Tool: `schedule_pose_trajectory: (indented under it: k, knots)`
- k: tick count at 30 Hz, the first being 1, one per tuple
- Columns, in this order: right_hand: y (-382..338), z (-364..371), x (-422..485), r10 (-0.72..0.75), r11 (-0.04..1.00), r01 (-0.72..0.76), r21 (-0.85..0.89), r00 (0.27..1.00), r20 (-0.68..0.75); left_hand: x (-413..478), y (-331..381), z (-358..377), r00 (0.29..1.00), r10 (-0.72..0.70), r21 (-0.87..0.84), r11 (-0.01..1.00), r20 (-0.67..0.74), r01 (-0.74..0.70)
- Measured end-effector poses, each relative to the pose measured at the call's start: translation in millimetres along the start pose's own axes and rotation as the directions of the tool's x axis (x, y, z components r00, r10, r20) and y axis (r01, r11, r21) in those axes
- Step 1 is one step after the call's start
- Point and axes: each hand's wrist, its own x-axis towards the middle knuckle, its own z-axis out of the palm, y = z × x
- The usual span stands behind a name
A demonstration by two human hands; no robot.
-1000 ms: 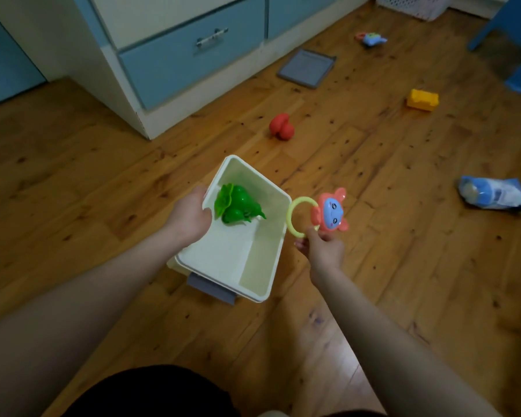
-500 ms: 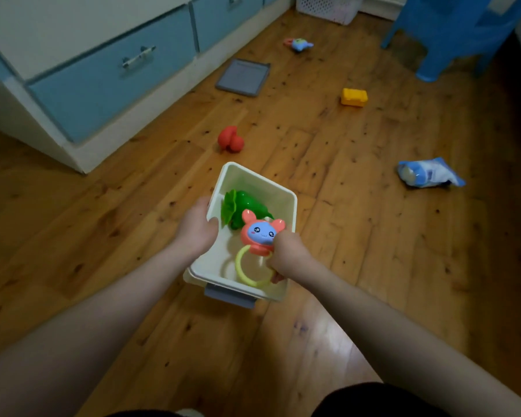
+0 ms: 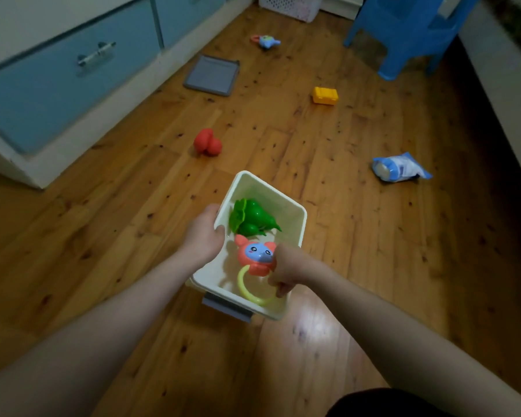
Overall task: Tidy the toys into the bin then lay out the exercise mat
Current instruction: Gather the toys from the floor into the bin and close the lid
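Head view, looking down at a wooden floor (image 3: pixel 358 236). The left hand (image 3: pixel 203 236) grips the left rim of a cream bin (image 3: pixel 295 219), fingers curled over the edge. The right hand (image 3: pixel 288 266) is closed around a pink rattle (image 3: pixel 254 255) with a blue face and a yellow ring handle (image 3: pixel 247 288); the fingers pinch the ring near the bin's right wall, and the rattle sits inside the bin's opening. Whether the rattle touches the bin's bottom cannot be told. A green toy (image 3: pixel 250 219) lies in the far half of the bin, just beyond the rattle. A grey part (image 3: pixel 226 308) shows under the bin's near edge.

4 loose items lie on the floor beyond the bin: a red toy (image 3: pixel 207 142) near the cabinet base, a yellow block (image 3: pixel 325 95) farther off, a small blue toy (image 3: pixel 266 42) at the far end, and a blue-and-white packet (image 3: pixel 399 168) to the right. A flat grey lid (image 3: pixel 212 75) lies beside the blue drawers (image 3: pixel 57 73). A blue plastic stool (image 3: pixel 409 34) and a white basket (image 3: pixel 292 6) stand at the far end of the room.
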Motion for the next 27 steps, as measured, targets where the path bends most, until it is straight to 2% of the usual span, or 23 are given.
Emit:
schedule_pose_trajectory:
  k: [8, 11, 18, 23, 25, 27]
  knots:
    - [-5.2, 11.3, 6.0, 0.050, 0.999, -0.049, 0.019, 0.996, -0.075, -5.1, 9.6, 4.7, 1.000, -0.024, -0.097, 0.995, 0.001, 0.024]
    - [-1.7, 9.7, 4.3, 0.014, 0.999, -0.011, 0.032, 0.994, -0.105, -4.7, 14.5, 9.5, 0.998, -0.044, -0.141, 0.989, -0.036, 0.039]
    - [3.5, 3.6, 6.1, 0.012, 0.991, -0.024, -0.129, 0.996, -0.089, 2.1, 22.5, 16.8, 0.998, -0.002, -0.160, 0.987, -0.065, -0.009]
    - [-6.9, -14.1, 13.1, -0.012, 0.999, 0.006, -0.045, 0.993, -0.118, 23.2, 21.1, 14.6, 0.994, -0.040, -0.187, 0.982, -0.106, 0.020]
    - [-15.3, -31.5, 22.2, -0.033, 0.999, 0.027, -0.033, 0.980, -0.194, 37.4, 23.2, 8.7, 0.993, -0.045, -0.181, 0.983, -0.113, 0.024]
    - [-22.5, -49.7, 29.6, -0.024, 0.996, 0.048, 0.073, 0.957, -0.291, 49.2, 27.3, -0.5, 0.991, -0.044, -0.172, 0.985, -0.124, 0.023]
